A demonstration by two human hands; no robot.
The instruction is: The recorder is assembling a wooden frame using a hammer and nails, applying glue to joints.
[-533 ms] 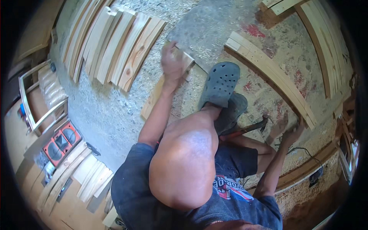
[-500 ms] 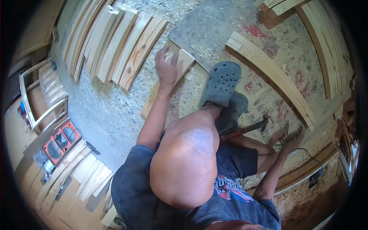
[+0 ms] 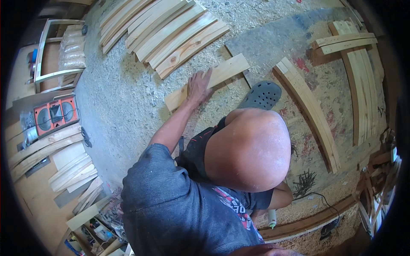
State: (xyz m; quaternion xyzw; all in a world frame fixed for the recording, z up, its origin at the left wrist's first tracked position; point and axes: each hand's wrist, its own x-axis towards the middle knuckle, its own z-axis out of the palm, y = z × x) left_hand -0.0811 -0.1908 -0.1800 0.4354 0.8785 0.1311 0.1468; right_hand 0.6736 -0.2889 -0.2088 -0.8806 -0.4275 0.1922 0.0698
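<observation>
My left hand lies across a short, pale, curved wooden board, its fingers bent over the board's edge. The board rests on the dusty floor in front of my raised knee, and its left end shows past the wrist. My right hand does not show. Beyond my left hand lies a row of cut curved wooden pieces. A heap of nails sits to the right of my knee.
A joined curved beam lies right of my grey clog. More curved pieces are stacked farther right. A white tube stands near my leg; a black cable runs by. At left is an orange speaker box.
My left hand has come down onto the board. My right hand has left the nails and gone out of sight. The view has turned; my knee now hides most of the hammer.
</observation>
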